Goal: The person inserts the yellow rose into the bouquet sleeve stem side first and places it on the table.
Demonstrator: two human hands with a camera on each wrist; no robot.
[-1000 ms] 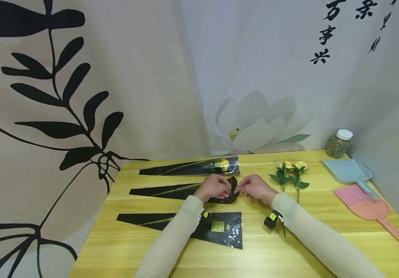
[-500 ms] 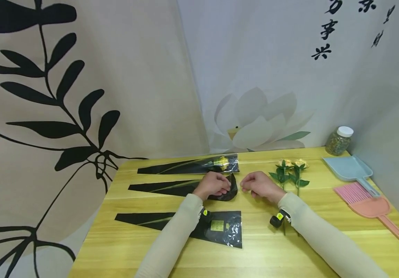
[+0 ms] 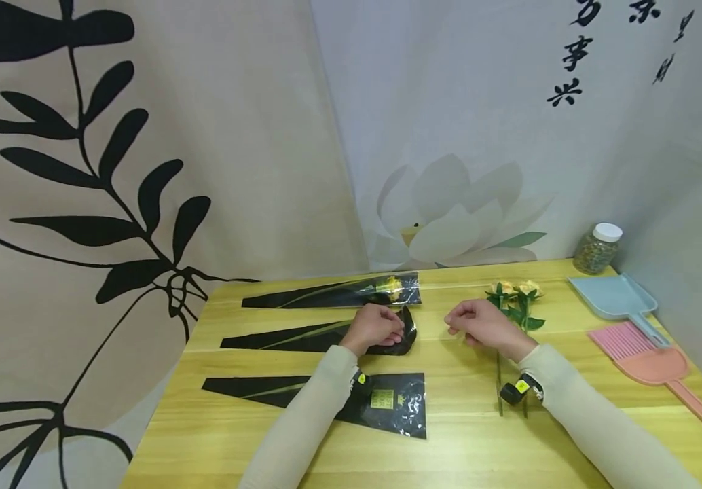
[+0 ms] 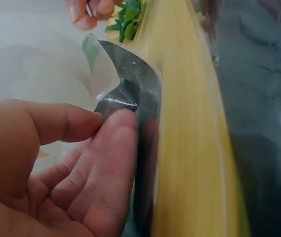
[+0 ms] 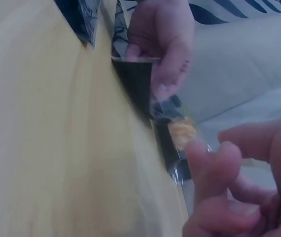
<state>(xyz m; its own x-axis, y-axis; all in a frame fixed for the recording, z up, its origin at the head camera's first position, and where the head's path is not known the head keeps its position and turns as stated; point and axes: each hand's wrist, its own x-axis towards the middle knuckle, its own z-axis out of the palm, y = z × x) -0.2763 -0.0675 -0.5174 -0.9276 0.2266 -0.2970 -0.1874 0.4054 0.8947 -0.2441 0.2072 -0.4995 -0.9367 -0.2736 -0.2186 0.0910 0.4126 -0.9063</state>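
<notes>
Middle sleeve (image 3: 308,339): lies between 2 other sleeves, narrow end to the left, its wide end curled up off the table (image 3: 479,448) at the left hand (image 3: 375,327).
Left pinch: thumb and fingertips clamped together on film at the middle sleeve's wide end, probably to hold that end lifted.
Right hand (image 3: 488,327): right of the middle sleeve and apart from it, fingers bent in, tips close to the thumb; the pictures cannot tell whether something thin sits between them.
Far sleeve (image 3: 326,292): beyond the middle sleeve, with 1 yellow flower (image 3: 395,288) inside.
Near sleeve (image 3: 413,407): on the person's side of the middle sleeve, crossed over by the left forearm (image 3: 302,421).
Row: all 3 wide ends point right, presumably for easy reach.
Roses (image 3: 529,292): 2, right of the middle sleeve, stems towards the person, perhaps for easy grasping.
Blue dustpan (image 3: 614,297), pink tool (image 3: 650,367), jar (image 3: 595,252): far right of the middle sleeve, apparently set aside.
Edges: the table's far edge runs beyond the middle sleeve, close behind the far sleeve.
Room: wood shows between the middle sleeve and the right hand, allowing sideways movement; gaps to the neighbouring sleeves look tighter.
</notes>
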